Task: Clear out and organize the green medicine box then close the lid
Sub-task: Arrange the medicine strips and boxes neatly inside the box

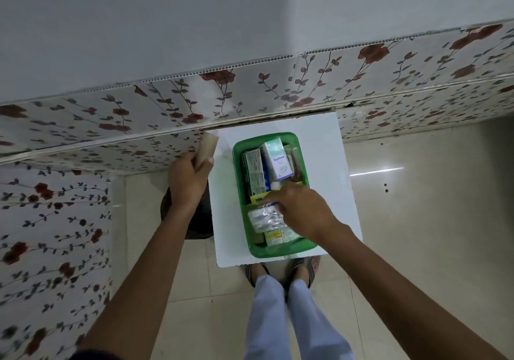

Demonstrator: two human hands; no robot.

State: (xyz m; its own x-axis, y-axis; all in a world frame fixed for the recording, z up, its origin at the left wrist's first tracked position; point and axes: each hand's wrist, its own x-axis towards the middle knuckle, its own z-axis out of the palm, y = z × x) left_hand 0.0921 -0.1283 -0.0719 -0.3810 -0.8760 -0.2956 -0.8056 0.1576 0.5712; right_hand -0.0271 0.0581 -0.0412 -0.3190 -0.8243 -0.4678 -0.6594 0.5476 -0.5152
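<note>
The green medicine box (239, 192) stands lidless on a white board (328, 192), filled with cartons and blister packs. A white carton labelled Optiben (278, 160) lies on top at the far end, beside a red-and-white carton (254, 173). Silver blister packs (262, 219) lie at the near end. My right hand (300, 206) reaches into the box's middle, fingertips touching the packs; whether it grips one is unclear. To the left of the box, my left hand (187, 179) is shut on a translucent pale piece (207, 147), possibly the lid.
A floral-patterned wall panel (194, 101) runs behind the board and down the left side. A dark round object (200, 220) sits on the floor left of the board. My feet in sandals (281, 273) stand at the board's near edge on beige tiles.
</note>
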